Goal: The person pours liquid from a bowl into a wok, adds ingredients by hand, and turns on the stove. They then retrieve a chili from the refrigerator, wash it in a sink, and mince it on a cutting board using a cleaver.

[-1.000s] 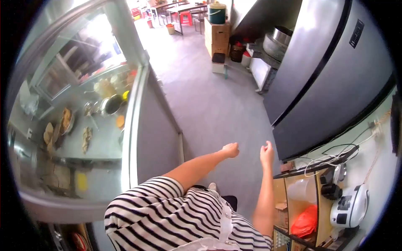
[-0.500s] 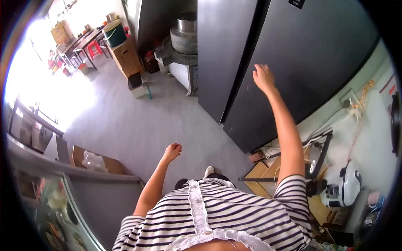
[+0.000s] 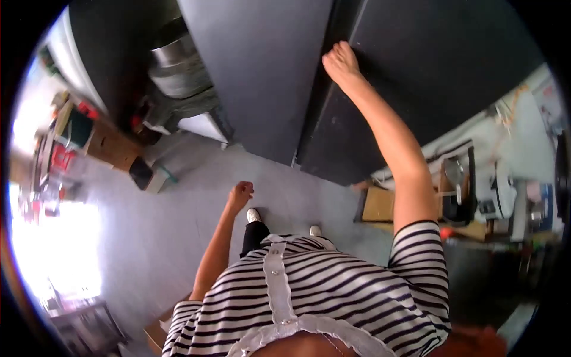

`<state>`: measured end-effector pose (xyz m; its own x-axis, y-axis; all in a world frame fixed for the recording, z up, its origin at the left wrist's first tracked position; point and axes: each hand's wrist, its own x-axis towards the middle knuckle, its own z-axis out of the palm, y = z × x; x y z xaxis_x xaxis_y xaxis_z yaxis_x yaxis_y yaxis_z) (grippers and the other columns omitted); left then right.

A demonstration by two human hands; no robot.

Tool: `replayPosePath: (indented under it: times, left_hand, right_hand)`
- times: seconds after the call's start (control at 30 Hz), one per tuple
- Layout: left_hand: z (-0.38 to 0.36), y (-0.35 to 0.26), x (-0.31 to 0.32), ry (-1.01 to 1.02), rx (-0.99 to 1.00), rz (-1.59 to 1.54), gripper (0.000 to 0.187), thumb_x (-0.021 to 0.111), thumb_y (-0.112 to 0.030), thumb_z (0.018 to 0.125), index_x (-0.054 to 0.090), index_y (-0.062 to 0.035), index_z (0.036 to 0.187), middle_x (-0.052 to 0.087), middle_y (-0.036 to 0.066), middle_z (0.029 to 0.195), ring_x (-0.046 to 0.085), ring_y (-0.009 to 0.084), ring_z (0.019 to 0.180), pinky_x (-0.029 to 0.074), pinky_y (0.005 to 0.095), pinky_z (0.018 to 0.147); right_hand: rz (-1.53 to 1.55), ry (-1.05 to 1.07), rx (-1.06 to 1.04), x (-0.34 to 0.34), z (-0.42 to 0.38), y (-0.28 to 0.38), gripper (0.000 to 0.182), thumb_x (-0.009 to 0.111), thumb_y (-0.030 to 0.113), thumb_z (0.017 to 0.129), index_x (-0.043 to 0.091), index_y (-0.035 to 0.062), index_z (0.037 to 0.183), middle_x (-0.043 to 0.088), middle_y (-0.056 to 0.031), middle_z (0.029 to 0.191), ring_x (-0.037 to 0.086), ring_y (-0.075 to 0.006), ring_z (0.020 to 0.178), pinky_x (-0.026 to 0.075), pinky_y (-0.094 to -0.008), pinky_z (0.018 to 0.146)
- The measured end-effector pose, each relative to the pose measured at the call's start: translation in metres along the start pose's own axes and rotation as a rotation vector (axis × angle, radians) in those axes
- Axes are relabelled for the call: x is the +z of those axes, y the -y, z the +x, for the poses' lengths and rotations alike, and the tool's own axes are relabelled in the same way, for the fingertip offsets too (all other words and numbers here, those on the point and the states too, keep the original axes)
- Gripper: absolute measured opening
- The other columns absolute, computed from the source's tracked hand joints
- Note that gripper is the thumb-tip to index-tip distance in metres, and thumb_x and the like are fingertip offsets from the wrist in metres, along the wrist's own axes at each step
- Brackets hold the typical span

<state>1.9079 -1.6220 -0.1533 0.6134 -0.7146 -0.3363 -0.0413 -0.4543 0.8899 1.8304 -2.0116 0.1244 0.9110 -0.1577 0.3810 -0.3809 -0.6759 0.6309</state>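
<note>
Person faces the fridge (image 3: 262,77); right hand (image 3: 341,64) curled at its door seam (image 3: 311,113) (gripping or merely touching, cannot tell). Left hand (image 3: 239,197) loosely half-open, before the fridge. Shallow hooking could cause slipping.

Two fridge doors (image 3: 262,77) — two shoes (image 3: 254,215)
</note>
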Motion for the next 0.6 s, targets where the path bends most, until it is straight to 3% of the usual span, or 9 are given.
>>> replayPosePath:
  times: [0.1, 0.13, 0.17, 0.2, 0.3, 0.4, 0.5, 0.57, 0.6]
  left_hand:
    - [0.051, -0.028, -0.022, 0.166, 0.107, -0.049, 0.022, 0.051, -0.02, 0.087, 0.059, -0.0019, 0.098, 0.063, 0.007, 0.075, 0.061, 0.0142, 0.064, 0.049, 0.0264, 0.058]
    - [0.074, -0.039, -0.026, 0.223, 0.155, -0.04, 0.022, 0.051, -0.019, 0.087, 0.059, -0.0021, 0.098, 0.063, 0.007, 0.075, 0.061, 0.0139, 0.064, 0.048, 0.0262, 0.058]
    - [0.094, -0.054, -0.028, 0.251, 0.273, 0.013, 0.021, 0.051, -0.019, 0.086, 0.059, -0.0011, 0.095, 0.062, 0.006, 0.074, 0.059, 0.0124, 0.063, 0.047, 0.0249, 0.058]
    - [0.107, -0.078, -0.027, 0.258, 0.296, 0.085, 0.021, 0.051, -0.018, 0.086, 0.059, -0.0008, 0.094, 0.062, 0.006, 0.074, 0.059, 0.0117, 0.063, 0.047, 0.0244, 0.058]
    - [0.121, -0.162, -0.02, 0.32, 0.354, 0.14, 0.021, 0.051, -0.017, 0.086, 0.06, 0.0001, 0.093, 0.062, 0.004, 0.074, 0.057, 0.0102, 0.064, 0.045, 0.0235, 0.06]
    - [0.13, -0.214, 0.008, 0.468, 0.384, -0.043, 0.022, 0.05, -0.018, 0.087, 0.06, 0.0001, 0.096, 0.061, 0.004, 0.076, 0.056, 0.0093, 0.067, 0.045, 0.0229, 0.062]
    - [0.136, -0.251, 0.047, 0.615, 0.425, -0.072, 0.024, 0.049, -0.02, 0.09, 0.058, -0.0003, 0.101, 0.06, 0.003, 0.083, 0.054, 0.0076, 0.072, 0.044, 0.0217, 0.064]
    - [0.125, -0.279, 0.073, 0.699, 0.468, -0.147, 0.023, 0.048, -0.019, 0.091, 0.058, -0.0003, 0.102, 0.06, 0.004, 0.087, 0.054, 0.0073, 0.074, 0.046, 0.0221, 0.067]
    - [0.124, -0.287, 0.091, 0.756, 0.494, -0.224, 0.023, 0.047, -0.018, 0.091, 0.058, -0.0002, 0.101, 0.06, 0.004, 0.088, 0.055, 0.0081, 0.077, 0.046, 0.0226, 0.07]
  right_hand:
    - [-0.082, 0.0, 0.028, -0.002, -0.002, 0.005, 0.014, 0.053, 0.013, 0.069, 0.063, 0.0076, 0.061, 0.063, -0.0089, 0.069, 0.057, -0.0195, 0.076, 0.038, -0.0319, 0.072]
    - [-0.07, 0.127, 0.044, 0.002, -0.004, 0.009, 0.014, 0.053, 0.013, 0.069, 0.06, 0.0079, 0.059, 0.061, -0.0086, 0.066, 0.056, -0.0196, 0.076, 0.038, -0.0323, 0.074]
    - [-0.092, -0.066, 0.049, 0.002, -0.016, 0.012, 0.013, 0.053, 0.014, 0.069, 0.057, 0.0078, 0.058, 0.058, -0.0078, 0.064, 0.055, -0.02, 0.073, 0.038, -0.0319, 0.076]
    - [-0.046, 0.08, 0.059, -0.029, -0.029, 0.02, 0.02, 0.051, 0.012, 0.084, 0.062, -0.0023, 0.091, 0.063, -0.0156, 0.088, 0.056, -0.0197, 0.083, 0.038, -0.0343, 0.084]
    - [0.273, -0.074, 0.08, -0.084, -0.073, 0.037, 0.014, 0.059, 0.011, 0.066, 0.056, 0.0013, 0.076, 0.056, -0.011, 0.074, 0.054, -0.0241, 0.078, 0.038, -0.0373, 0.089]
    - [0.48, -0.171, 0.135, -0.148, -0.132, 0.049, 0.02, 0.063, 0.009, 0.071, 0.06, -0.0009, 0.088, 0.056, -0.0113, 0.082, 0.054, -0.0263, 0.085, 0.042, -0.0432, 0.089]
    - [0.503, -0.35, 0.599, -0.202, -0.207, 0.06, 0.014, 0.055, 0.004, 0.079, 0.059, -0.0008, 0.092, 0.057, -0.0101, 0.086, 0.055, -0.0225, 0.083, 0.044, -0.0348, 0.084]
    - [0.547, -0.363, 1.277, -0.231, -0.245, 0.067, 0.016, 0.048, 0.005, 0.086, 0.057, -0.0001, 0.098, 0.055, -0.0054, 0.084, 0.051, -0.0163, 0.079, 0.042, -0.0278, 0.076]
    - [0.649, -0.52, 1.427, -0.237, -0.256, 0.066, 0.017, 0.046, 0.006, 0.087, 0.056, 0.0008, 0.099, 0.055, -0.0041, 0.084, 0.05, -0.0152, 0.077, 0.041, -0.0266, 0.073]
